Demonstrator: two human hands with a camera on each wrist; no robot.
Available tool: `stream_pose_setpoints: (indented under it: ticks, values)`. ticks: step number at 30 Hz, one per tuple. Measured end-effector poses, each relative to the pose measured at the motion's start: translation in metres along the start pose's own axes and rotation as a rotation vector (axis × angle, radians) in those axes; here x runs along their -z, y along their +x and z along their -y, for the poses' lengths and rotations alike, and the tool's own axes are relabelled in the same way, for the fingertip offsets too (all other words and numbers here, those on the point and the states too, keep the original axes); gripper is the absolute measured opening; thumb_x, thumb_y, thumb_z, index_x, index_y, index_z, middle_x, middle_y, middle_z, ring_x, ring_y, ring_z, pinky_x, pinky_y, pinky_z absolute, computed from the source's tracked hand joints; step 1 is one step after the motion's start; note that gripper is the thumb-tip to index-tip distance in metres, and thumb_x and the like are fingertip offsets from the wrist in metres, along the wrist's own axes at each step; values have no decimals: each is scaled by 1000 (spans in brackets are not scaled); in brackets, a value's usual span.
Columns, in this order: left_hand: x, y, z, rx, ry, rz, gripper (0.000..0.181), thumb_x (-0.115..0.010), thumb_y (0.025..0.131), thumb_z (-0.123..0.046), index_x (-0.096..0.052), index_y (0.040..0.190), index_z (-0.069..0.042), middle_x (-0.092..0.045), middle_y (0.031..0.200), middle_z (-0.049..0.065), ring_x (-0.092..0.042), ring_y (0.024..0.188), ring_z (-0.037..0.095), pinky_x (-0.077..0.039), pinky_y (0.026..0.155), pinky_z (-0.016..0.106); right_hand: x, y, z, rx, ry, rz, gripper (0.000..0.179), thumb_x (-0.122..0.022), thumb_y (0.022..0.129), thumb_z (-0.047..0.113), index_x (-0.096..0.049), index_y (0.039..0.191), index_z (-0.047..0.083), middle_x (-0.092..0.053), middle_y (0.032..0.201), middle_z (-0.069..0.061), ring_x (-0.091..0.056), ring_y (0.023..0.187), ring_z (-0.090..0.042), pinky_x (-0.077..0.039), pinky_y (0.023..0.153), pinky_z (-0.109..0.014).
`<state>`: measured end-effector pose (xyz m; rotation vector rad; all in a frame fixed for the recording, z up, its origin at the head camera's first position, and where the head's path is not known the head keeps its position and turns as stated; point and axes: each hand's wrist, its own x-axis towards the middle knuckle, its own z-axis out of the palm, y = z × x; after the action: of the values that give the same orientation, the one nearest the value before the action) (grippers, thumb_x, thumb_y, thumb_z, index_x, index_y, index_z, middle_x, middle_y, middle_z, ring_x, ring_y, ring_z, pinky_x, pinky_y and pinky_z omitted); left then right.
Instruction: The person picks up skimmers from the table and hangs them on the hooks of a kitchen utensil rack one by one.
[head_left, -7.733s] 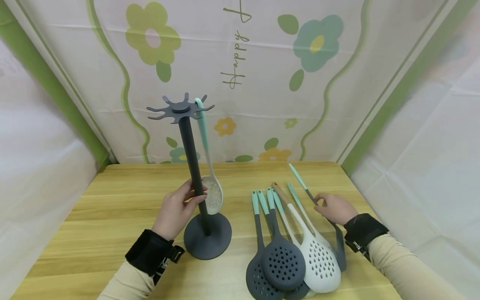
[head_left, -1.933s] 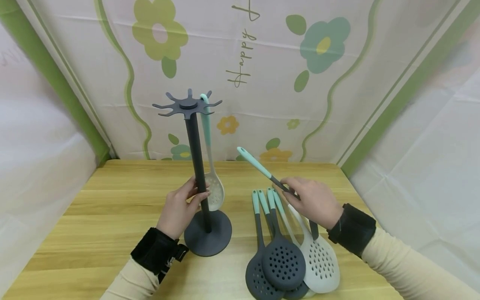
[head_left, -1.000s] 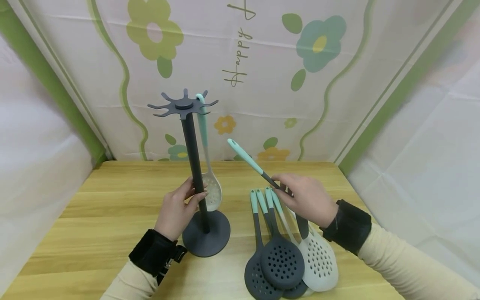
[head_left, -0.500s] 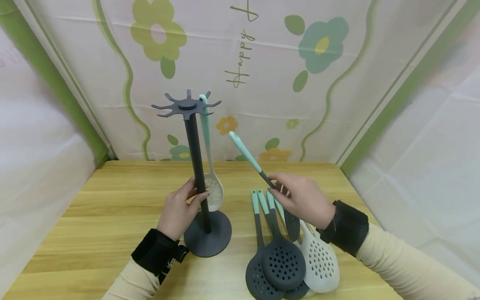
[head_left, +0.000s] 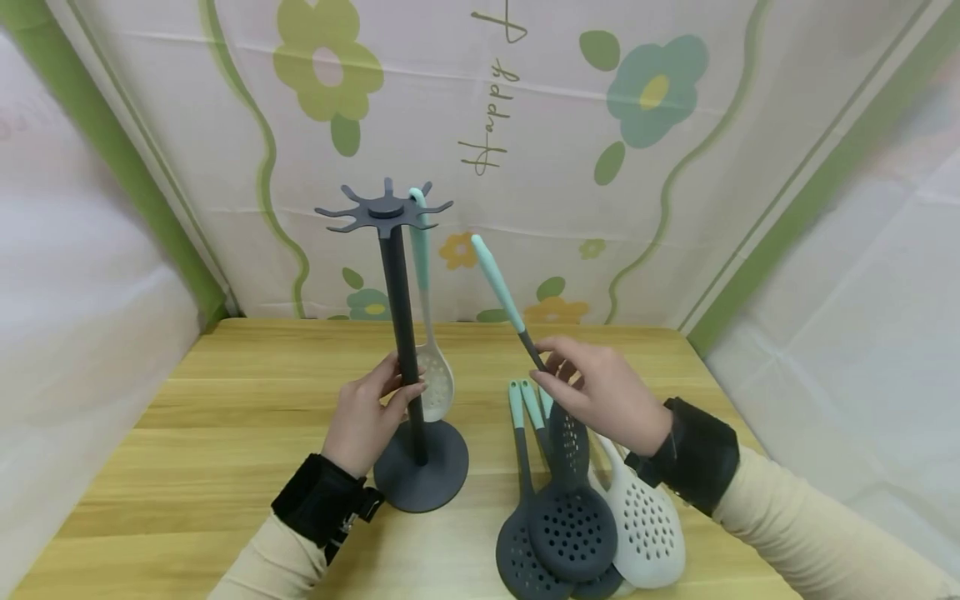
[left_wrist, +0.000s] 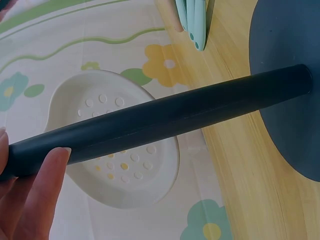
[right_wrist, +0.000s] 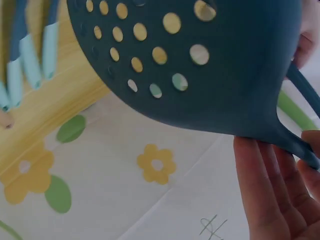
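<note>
My left hand [head_left: 363, 421] pinches the dark pole of the utensil stand [head_left: 400, 304] between thumb and fingers, above its round base. A white slotted spoon [head_left: 436, 379] with a mint handle hangs from the stand's rear right hook. To the right, my right hand [head_left: 603, 387] grips a dark grey slotted turner [head_left: 498, 279] near its neck. Its mint handle points up and left toward the stand, apart from the hooks. The perforated head [right_wrist: 165, 55] fills the top of the right wrist view. In the left wrist view, the pole [left_wrist: 160, 117] crosses before the white spoon.
Below my right hand, several utensils lie overlapping on the wooden table [head_left: 150, 467]. Among them are a dark skimmer [head_left: 573, 533] and a white slotted turner [head_left: 647, 533]. A flowered curtain [head_left: 540, 167] stands behind the table, with pale fabric at both sides.
My right hand has lifted the dark turner from the pile's right side, carried it left and tilted it more upright. My left hand keeps holding the stand.
</note>
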<state>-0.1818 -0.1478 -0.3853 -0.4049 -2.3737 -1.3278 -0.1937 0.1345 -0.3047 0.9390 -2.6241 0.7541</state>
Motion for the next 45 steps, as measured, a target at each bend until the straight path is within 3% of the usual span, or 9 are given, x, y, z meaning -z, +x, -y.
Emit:
stream_pose_setpoints:
  ticks: [5,19,32,39,45]
  values:
    - [-1,0,-1,-2,-12,-6,35,-70,89,-4,-60,123,-2,-73,107,16,-72,101,35,-62,64,34,2,6,7,4,79,-19,29,-71,92,15,-65,119,5,-72,88,0,-67,76,-9,-57,64,-25]
    - [-4,1,-1,23,-14,-12,33,-70,90,-6,-62,123,-3,-74,109,17,-72,102,34,-62,64,32,-2,19,12,-2,171,-57,26,-70,92,10,-64,117,4,-73,88,-5,-67,78,-13,-58,62,-26]
    - [-6,0,1,32,-20,-26,34,-69,91,-6,-62,124,-4,-74,107,17,-73,100,33,-61,60,27,-2,36,15,35,172,-83,24,-70,92,10,-65,114,4,-73,86,-7,-67,75,-14,-57,65,-29]
    - [-7,0,-1,23,-33,-37,37,-69,90,-6,-61,127,-4,-74,106,17,-72,101,35,-61,58,31,-2,38,17,27,177,-73,25,-70,92,11,-64,115,4,-73,87,-7,-66,73,-14,-55,63,-28]
    - [-7,-1,-1,17,-21,-53,41,-70,90,-7,-61,130,-5,-74,103,15,-72,101,35,-60,58,26,-3,39,18,21,180,-65,24,-70,92,12,-64,115,5,-73,87,-7,-66,73,-14,-55,62,-27]
